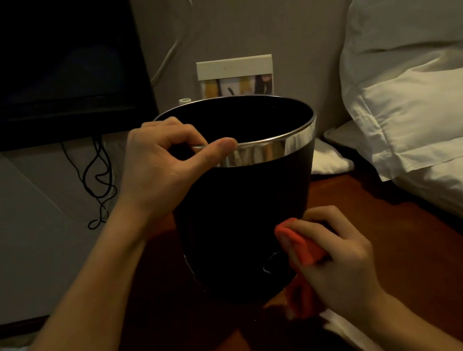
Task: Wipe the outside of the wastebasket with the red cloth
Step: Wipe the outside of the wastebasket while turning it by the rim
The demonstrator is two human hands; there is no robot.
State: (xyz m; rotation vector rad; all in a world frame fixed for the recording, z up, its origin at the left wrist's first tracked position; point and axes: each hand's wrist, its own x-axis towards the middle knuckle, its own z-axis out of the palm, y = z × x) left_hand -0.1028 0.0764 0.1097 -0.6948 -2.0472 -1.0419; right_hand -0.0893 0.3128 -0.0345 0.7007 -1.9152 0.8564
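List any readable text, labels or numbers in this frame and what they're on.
None readable.
Card stand behind the wastebasket: faint marks on its top strip and small pictures below, too blurred to read.
Dark screen: no text visible.

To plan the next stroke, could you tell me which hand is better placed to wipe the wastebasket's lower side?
The right hand: it holds the red cloth against the wastebasket low down, while the left hand grips the rim.
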